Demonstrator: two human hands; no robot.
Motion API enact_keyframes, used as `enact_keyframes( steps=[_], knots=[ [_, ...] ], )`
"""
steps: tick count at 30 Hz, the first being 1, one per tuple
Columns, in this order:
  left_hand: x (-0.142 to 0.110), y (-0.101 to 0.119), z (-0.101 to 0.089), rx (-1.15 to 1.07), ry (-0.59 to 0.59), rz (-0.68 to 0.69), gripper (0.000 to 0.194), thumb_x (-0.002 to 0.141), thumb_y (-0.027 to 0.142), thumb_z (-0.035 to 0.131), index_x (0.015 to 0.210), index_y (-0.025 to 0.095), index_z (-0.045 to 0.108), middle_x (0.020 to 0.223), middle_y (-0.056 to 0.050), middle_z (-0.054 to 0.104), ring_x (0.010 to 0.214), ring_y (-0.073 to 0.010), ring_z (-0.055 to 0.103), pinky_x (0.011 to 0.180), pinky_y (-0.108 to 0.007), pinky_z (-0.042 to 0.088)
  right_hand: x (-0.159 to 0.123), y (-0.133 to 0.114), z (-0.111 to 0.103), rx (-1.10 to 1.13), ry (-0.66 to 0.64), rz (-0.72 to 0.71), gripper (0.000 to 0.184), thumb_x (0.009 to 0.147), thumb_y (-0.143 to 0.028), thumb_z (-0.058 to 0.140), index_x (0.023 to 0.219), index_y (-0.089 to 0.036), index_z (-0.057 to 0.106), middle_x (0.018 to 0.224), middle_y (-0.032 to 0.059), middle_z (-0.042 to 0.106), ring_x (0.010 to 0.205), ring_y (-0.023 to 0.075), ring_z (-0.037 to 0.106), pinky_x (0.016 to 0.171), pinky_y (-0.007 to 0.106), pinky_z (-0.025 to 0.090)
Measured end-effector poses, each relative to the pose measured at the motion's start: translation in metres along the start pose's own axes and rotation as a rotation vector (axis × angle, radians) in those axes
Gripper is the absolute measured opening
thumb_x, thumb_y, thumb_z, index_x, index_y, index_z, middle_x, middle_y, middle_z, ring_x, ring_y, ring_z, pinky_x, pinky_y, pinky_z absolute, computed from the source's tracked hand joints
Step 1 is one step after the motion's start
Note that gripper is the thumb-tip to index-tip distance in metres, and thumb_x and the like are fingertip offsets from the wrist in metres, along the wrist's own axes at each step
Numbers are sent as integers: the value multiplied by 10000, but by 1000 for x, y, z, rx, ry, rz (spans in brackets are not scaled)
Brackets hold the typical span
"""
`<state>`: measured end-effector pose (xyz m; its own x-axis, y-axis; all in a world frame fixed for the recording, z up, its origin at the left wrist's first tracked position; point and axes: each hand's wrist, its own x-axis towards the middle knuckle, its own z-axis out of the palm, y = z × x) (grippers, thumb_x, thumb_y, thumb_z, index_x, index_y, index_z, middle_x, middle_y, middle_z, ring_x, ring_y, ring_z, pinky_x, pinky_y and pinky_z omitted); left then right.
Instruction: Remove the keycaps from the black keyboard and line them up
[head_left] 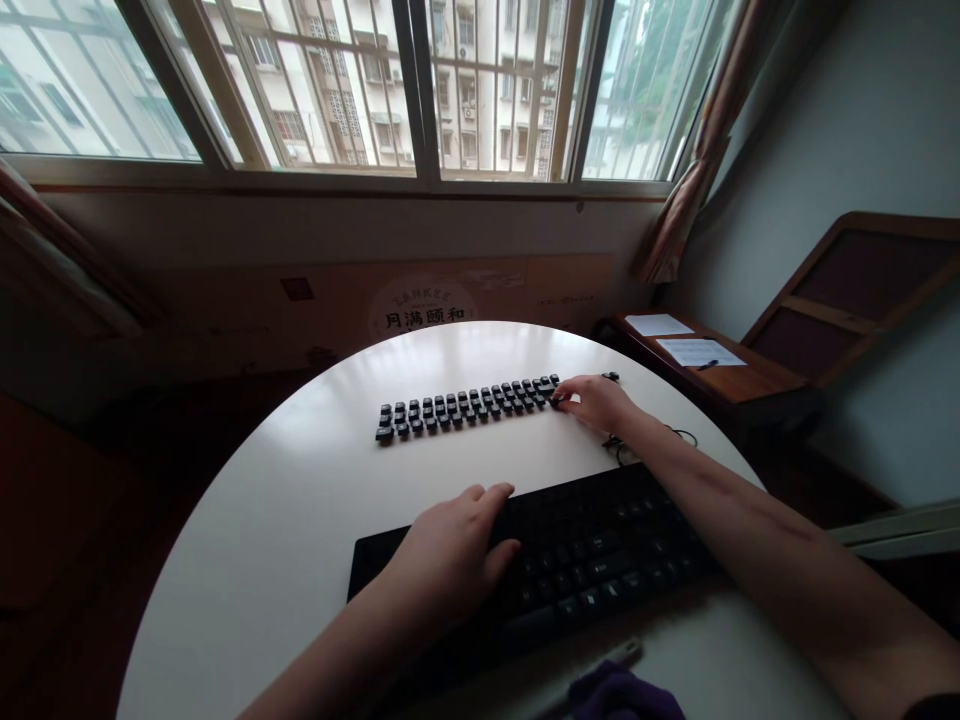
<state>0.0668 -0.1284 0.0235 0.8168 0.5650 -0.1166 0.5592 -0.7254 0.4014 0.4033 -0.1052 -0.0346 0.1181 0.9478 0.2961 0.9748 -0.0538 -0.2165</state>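
On the table, keycaps lie in rows behind the keyboard, a cable right of them.

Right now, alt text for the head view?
A right hand is at the right end of rows of loose black keycaps on a round white table; the left hand is over a black keyboard nearer the camera.

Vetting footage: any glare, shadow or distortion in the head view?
Head view: the window backlights the table, which shines at its far side; the keyboard sits in shade, many letters unreadable; outer window posts splay outward, perhaps wide-angle distortion.
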Motion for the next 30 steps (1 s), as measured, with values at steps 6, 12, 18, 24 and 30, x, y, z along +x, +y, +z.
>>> enact_keyframes(
  steps=[6, 12, 18, 24, 30],
  knots=[
    [0, 0, 0, -2, -4, 0, 493, 885, 334, 559, 1369, 240, 544, 1167, -98, 678, 996, -291, 670, 850, -394, 525, 1, -5, 1, -12, 19, 16, 156, 855, -253, 669, 980, -268, 760, 993, 14, 776, 915, 220, 700, 797, 306, 510],
    [1, -1, 1, 9, 0, 15, 412, 882, 345, 551, 1283, 258, 590, 1080, -77, 684, 921, -269, 674, 796, -362, 518, 2, -7, 0, -17, 28, 21, 151, 858, -249, 669, 974, -268, 763, 1005, 19, 775, 918, 223, 703, 804, 310, 515],
    [2, -1, 1, 18, -12, 14, 389, 887, 350, 543, 1262, 260, 595, 1070, -75, 676, 913, -270, 670, 784, -365, 516, 2, -8, 0, -21, 44, 25, 163, 853, -245, 671, 989, -274, 757, 1007, 9, 773, 895, 214, 704, 778, 302, 515],
    [0, 1, 1, 19, 1, 20, 346, 878, 333, 556, 1208, 254, 622, 1042, -73, 676, 886, -255, 669, 756, -340, 513, 2, -5, -1, -35, 76, 34, 207, 843, -231, 671, 1031, -283, 741, 948, -3, 771, 865, 213, 699, 737, 298, 509],
    [0, 0, 1, 18, -6, 15, 320, 879, 332, 554, 1180, 254, 629, 1024, -67, 669, 867, -253, 666, 730, -335, 509, 1, -5, -3, -50, 115, 18, 175, 834, -245, 685, 995, -265, 750, 908, 8, 766, 805, 204, 692, 701, 283, 496]
  ],
)
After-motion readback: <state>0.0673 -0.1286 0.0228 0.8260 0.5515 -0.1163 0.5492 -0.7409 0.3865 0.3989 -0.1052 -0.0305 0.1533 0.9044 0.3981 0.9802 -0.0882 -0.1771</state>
